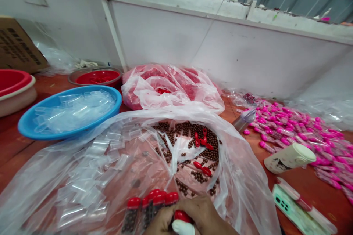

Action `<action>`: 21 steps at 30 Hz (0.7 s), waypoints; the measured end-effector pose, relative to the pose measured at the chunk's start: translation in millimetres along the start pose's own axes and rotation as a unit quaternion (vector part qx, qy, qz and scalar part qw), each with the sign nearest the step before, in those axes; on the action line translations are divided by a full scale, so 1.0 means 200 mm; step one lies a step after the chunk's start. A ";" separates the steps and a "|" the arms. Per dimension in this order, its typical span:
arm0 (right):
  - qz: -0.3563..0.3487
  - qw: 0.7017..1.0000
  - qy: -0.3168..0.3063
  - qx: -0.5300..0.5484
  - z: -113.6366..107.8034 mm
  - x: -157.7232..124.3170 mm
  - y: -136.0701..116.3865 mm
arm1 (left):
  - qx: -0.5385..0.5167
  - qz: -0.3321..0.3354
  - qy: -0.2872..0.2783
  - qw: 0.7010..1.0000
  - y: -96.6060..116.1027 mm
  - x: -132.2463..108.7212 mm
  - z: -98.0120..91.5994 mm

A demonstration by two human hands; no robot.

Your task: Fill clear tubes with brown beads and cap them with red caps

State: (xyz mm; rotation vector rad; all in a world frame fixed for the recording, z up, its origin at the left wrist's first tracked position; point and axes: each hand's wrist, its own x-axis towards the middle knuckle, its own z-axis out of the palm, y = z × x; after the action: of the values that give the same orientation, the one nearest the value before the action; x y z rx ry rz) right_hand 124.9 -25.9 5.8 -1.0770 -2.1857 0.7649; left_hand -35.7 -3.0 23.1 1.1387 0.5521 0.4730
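My left hand point(163, 221) and my right hand point(205, 213) are together at the bottom edge, both closed around a red cap point(182, 216). Whatever lies below the cap is hidden. A white wrapping or cover point(183, 227) shows just under it; I cannot tell if it sits on a finger. Beside my left hand stand several clear tubes with red caps point(134, 202), filled with brown beads. Loose brown beads point(186, 128) lie ahead on a clear plastic sheet point(242, 176), with small red pieces point(202, 169) among them. Empty clear tubes point(100, 148) lie to the left.
A blue basin point(27, 126) holds clear pieces at the left. Behind are a plastic bag of red items point(171, 84) and a red dish point(96, 77). At the right lie a cream cup point(289, 158), a phone point(289, 205) and a pile of pink-capped tubes point(298, 125).
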 end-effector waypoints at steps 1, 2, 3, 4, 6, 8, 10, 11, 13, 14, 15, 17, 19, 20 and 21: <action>-0.009 1.000 0.002 -0.012 -0.01 0.01 0.00 | 0.005 -0.003 -0.002 1.000 0.00 0.00 -0.01; -0.023 0.999 0.004 -0.042 -0.02 0.02 -0.01 | 0.014 -0.003 0.004 1.000 0.00 0.01 -0.01; -0.040 0.996 0.006 -0.085 -0.03 0.03 -0.02 | 0.028 -0.002 0.017 0.999 0.01 0.01 -0.02; -0.058 0.990 0.010 -0.130 -0.04 0.04 -0.03 | 0.044 -0.002 0.036 0.998 0.01 0.01 -0.02; -0.076 0.983 0.013 -0.169 -0.07 0.07 -0.05 | 0.060 -0.003 0.067 0.996 0.03 0.00 -0.03; -0.053 0.993 0.012 -0.103 -0.08 0.10 -0.07 | 0.043 -0.002 0.064 0.997 0.04 -0.01 -0.04; 0.014 0.999 0.027 0.017 -0.09 0.12 -0.08 | 0.000 -0.006 0.031 0.999 0.05 -0.02 -0.06; 0.051 0.995 0.037 0.073 -0.09 0.13 -0.08 | -0.021 -0.009 0.019 1.000 0.04 -0.03 -0.07; 0.112 0.980 0.050 0.154 -0.09 0.16 -0.07 | -0.041 -0.015 0.024 0.999 0.04 -0.04 -0.09; 0.135 0.972 0.052 0.183 -0.09 0.18 -0.06 | -0.041 -0.015 0.038 0.998 0.04 -0.04 -0.10; 0.153 0.965 0.053 0.208 -0.09 0.20 -0.05 | -0.037 -0.014 0.055 0.998 0.04 -0.03 -0.11; 0.197 0.944 0.060 0.257 -0.09 0.23 -0.04 | -0.031 -0.010 0.083 0.996 0.04 -0.02 -0.13; 0.262 0.913 0.069 0.304 -0.09 0.27 -0.04 | -0.037 0.001 0.096 0.995 0.06 -0.01 -0.15; 0.295 0.896 0.067 0.326 -0.09 0.29 -0.04 | -0.040 0.012 0.102 0.994 0.07 -0.01 -0.16; 0.323 0.880 0.062 0.343 -0.08 0.30 -0.05 | -0.039 0.023 0.110 0.993 0.08 -0.01 -0.17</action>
State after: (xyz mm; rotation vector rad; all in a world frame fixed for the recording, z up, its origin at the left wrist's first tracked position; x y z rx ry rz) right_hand 101.8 23.5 38.3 -1.3925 -1.2271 1.5585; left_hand -59.9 24.8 27.1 1.0326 0.6930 0.6602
